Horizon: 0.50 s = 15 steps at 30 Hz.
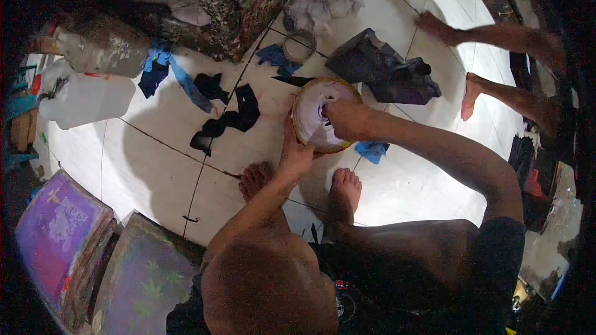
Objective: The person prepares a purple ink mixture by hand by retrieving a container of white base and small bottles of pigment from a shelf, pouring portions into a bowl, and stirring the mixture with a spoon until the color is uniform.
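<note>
Above my bare feet, my left hand (296,152) is closed around the near left side of a round, shallow tub (306,115). The tub's inside is whitish to pale lilac and its rim is yellowish. From the right, my right hand (343,118) reaches over the rim into the tub, its fingers curled together. A small dark spot shows beside those fingertips; what they hold is hidden. A light blue scrap (372,151) lies on the floor below my right wrist.
A crumpled dark sheet (385,68), a tape roll (299,47) and black cloth scraps (233,119) lie on the white tiles. A whitish jerrycan (87,100) stands left. Another person's foot (470,96) is at right. A purple painted panel (62,229) sits lower left.
</note>
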Available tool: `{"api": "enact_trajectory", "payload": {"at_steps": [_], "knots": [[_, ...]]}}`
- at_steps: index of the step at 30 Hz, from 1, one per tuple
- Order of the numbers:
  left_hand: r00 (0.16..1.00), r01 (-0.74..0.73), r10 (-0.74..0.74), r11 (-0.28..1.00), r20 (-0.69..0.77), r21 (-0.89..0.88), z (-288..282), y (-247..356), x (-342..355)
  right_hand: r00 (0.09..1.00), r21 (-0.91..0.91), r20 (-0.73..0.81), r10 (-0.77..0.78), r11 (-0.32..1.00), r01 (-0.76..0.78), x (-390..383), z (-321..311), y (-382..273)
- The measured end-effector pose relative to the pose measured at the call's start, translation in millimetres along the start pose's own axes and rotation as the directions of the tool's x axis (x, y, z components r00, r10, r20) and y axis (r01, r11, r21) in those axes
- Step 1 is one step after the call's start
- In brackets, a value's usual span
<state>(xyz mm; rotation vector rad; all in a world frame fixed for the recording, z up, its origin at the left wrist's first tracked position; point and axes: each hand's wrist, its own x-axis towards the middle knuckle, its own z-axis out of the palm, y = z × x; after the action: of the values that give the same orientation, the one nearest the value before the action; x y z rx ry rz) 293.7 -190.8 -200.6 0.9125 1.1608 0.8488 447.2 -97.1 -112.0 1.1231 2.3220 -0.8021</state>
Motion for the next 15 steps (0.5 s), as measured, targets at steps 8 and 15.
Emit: {"api": "enact_trajectory", "payload": {"at_steps": [8,15], "knots": [[0.982,0.164,-0.184,0.947,-0.046,-0.276,2,2,-2,0.989,-0.061,0.078,0.123,0.991,-0.118,-9,-43,14],[0.985,0.148,-0.159,0.979,-0.07,-0.137,1,2,-2,0.999,0.054,0.031,0.02,0.998,-0.021,-7,-10,-9]]}}
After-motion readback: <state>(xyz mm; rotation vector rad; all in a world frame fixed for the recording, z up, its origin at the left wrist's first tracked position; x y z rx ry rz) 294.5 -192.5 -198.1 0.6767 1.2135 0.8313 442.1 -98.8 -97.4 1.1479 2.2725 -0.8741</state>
